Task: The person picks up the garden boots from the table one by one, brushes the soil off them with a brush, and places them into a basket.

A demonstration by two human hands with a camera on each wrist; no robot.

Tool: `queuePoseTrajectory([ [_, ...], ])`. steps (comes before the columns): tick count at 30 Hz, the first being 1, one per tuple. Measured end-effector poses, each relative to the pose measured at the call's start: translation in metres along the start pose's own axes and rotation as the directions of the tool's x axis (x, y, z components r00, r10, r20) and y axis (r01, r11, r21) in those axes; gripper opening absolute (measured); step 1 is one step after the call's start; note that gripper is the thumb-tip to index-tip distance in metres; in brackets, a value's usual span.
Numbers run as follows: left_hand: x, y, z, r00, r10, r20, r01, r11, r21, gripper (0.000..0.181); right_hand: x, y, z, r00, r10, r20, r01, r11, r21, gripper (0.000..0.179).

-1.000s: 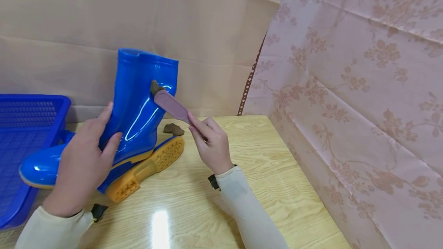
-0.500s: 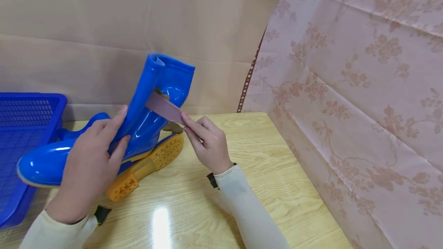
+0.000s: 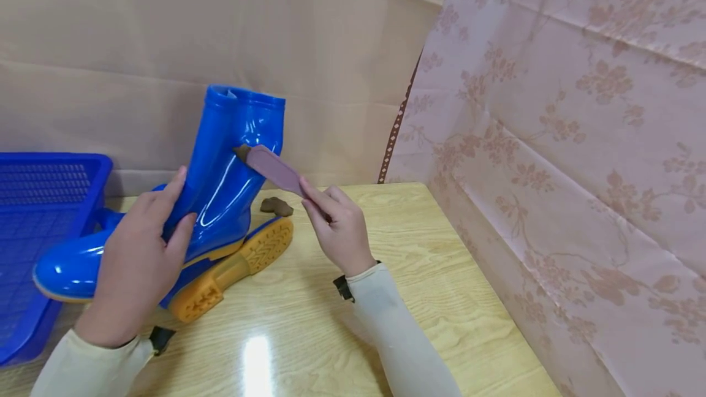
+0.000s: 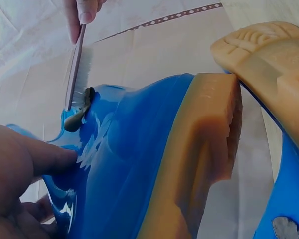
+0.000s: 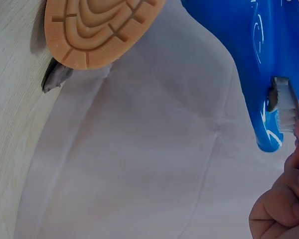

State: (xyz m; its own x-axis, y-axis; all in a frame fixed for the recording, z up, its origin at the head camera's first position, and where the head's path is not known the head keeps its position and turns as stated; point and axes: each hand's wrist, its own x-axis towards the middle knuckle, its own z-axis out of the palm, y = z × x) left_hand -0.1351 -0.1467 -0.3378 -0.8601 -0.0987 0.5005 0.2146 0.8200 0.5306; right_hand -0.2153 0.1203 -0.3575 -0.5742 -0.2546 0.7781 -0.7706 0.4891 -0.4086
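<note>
My left hand [image 3: 138, 256] grips a shiny blue rain boot [image 3: 220, 201] round its lower shaft, with the toe pointing left. My right hand [image 3: 339, 231] pinches the thin handle of a mauve-backed brush [image 3: 273, 167]. White bristles [image 4: 82, 74] show in the left wrist view, resting against a brown, clay-like lump [image 4: 78, 117] on the boot's shaft. In the right wrist view the brush [image 5: 288, 104] meets the same lump near the boot's upper end. Underneath lies a second boot on its side, its orange-yellow sole [image 3: 237, 268] facing the front.
Another brown lump [image 3: 276, 206] lies on the wooden table [image 3: 408, 274] behind the second boot's sole. At the left stands a blue plastic basket [image 3: 83, 201]. A beige cloth hangs behind, and a pink floral cloth [image 3: 579, 170] borders the table's right side.
The boot's shaft bent and leaned right under the left hand, then came back more upright. The brush dipped into the bend and came out again; the lump now sits lower, at the brush's tip.
</note>
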Motion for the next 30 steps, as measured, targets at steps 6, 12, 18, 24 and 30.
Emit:
queuePoseTrajectory([
  [6,0.003,-0.008,0.001,0.998,-0.065,0.019,0.065,0.998,0.006,0.075,0.000,0.003,-0.001,0.999,0.038,0.004,-0.038,0.999,-0.006,0.034],
  [12,0.004,-0.017,-0.001,0.994,-0.105,0.022,0.105,0.994,0.007,0.072,-0.003,0.007,0.002,0.996,0.078,0.035,-0.076,0.996,-0.037,0.032],
  [18,0.006,-0.015,0.001,0.994,-0.105,0.000,0.105,0.994,0.024,0.073,-0.004,0.011,0.007,0.983,0.158,0.099,-0.144,0.981,-0.133,0.031],
  [24,0.008,-0.016,0.000,0.992,-0.122,0.028,0.121,0.992,0.017,0.073,-0.009,0.031,0.006,0.918,0.370,0.140,-0.323,0.905,-0.277,0.031],
  [30,0.008,-0.021,-0.001,0.988,-0.151,0.033,0.152,0.988,0.001,0.073,-0.011,0.039,0.008,0.905,0.414,0.094,-0.394,0.902,-0.176,0.026],
])
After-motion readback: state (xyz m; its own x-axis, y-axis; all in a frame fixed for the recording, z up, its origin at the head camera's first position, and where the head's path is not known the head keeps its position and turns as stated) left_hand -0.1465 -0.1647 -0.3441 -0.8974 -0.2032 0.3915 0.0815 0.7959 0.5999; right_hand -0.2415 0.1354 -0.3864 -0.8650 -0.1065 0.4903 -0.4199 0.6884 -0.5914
